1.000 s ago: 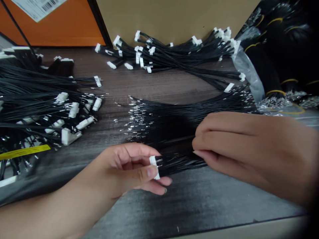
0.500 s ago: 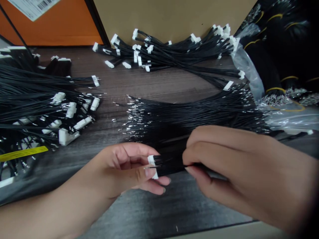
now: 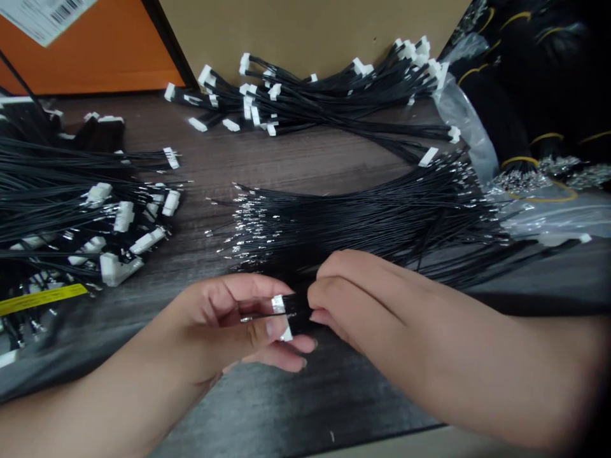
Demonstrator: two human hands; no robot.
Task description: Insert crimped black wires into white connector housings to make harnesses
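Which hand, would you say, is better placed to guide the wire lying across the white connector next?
Probably the right hand: it appears to pinch the wire close beside the white connector, while the left hand is holding that connector.

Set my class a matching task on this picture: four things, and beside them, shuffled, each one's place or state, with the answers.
1. Left hand
2. Yellow strip
3. Orange panel
4. Right hand

A. At the top left, bearing a white label
B. Pinching black wire
C. Thumb on a white connector
D. On the heap of wires at left

Pairs: 1-C, 2-D, 3-A, 4-B
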